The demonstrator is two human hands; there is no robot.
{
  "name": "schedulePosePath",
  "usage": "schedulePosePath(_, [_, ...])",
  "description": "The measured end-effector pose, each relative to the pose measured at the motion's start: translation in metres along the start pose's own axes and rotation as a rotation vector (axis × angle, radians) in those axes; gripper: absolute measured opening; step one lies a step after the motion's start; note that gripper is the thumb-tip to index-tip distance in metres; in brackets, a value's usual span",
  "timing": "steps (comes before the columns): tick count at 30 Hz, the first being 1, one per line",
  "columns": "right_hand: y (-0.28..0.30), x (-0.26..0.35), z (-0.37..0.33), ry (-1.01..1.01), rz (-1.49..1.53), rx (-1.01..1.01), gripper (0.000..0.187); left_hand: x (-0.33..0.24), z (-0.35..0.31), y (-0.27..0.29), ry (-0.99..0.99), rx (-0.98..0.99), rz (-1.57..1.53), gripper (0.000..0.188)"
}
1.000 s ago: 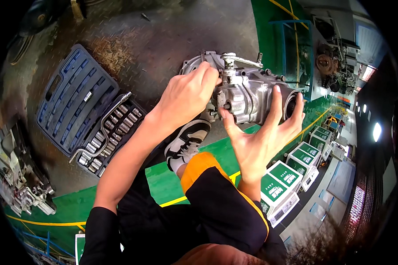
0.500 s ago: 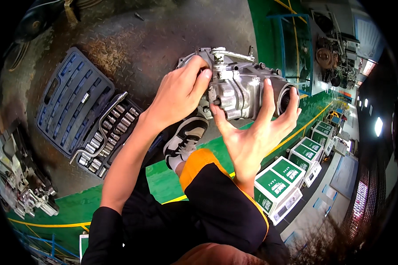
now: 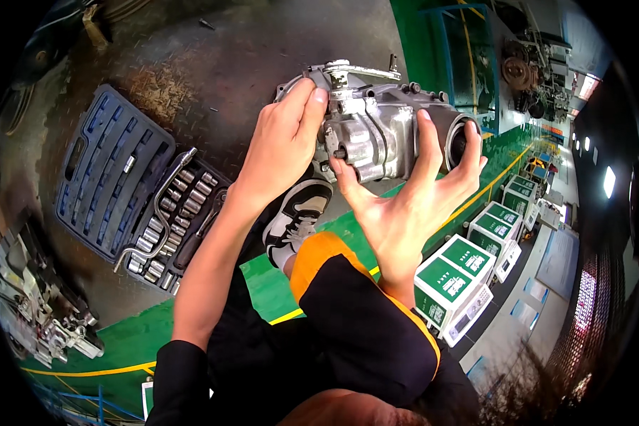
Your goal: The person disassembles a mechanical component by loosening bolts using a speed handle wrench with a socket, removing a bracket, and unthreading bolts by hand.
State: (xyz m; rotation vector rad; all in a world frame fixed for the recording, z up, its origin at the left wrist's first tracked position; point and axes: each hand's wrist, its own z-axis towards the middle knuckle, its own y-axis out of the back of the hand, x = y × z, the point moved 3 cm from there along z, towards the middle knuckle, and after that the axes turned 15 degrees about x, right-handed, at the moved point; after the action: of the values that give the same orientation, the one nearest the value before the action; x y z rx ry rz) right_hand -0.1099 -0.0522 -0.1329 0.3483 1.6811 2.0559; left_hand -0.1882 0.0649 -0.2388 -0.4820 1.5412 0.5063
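A silvery metal gearbox (image 3: 387,135) lies on its side in front of me, between my two hands. My left hand (image 3: 277,145) grips its left end, with the fingers curled over the flange and the thumb along the edge. My right hand (image 3: 405,213) spans the near side. Its thumb presses near a small shaft stub, the index finger rests on the casing, and other fingers hook at the round opening (image 3: 460,148) on the right end. A lever (image 3: 366,70) sticks out across the top of the gearbox. The undersides of both hands' grips are hidden.
Left of my arm lies an opened socket set case (image 3: 113,174), with a bent crank-shaped wrench (image 3: 165,220) across its sockets. My shoe (image 3: 298,213) stands close below the gearbox. Metal parts (image 3: 50,312) lie at lower left. White-and-green boxes (image 3: 454,277) line the right side.
The gearbox and both hands sit slightly higher and further left in the picture, while the view itself has shifted a little. Both hands keep nearly the same grip.
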Motion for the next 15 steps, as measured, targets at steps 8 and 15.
schedulePosePath(8, [-0.001,-0.01,-0.002,0.036,0.036,-0.025,0.086,0.002,0.0,-0.011,-0.002,-0.049,0.039,0.031])
schedulePosePath(15, [-0.001,-0.009,-0.001,0.036,0.108,-0.037,0.082,0.006,0.0,-0.004,0.061,-0.021,-0.075,0.033])
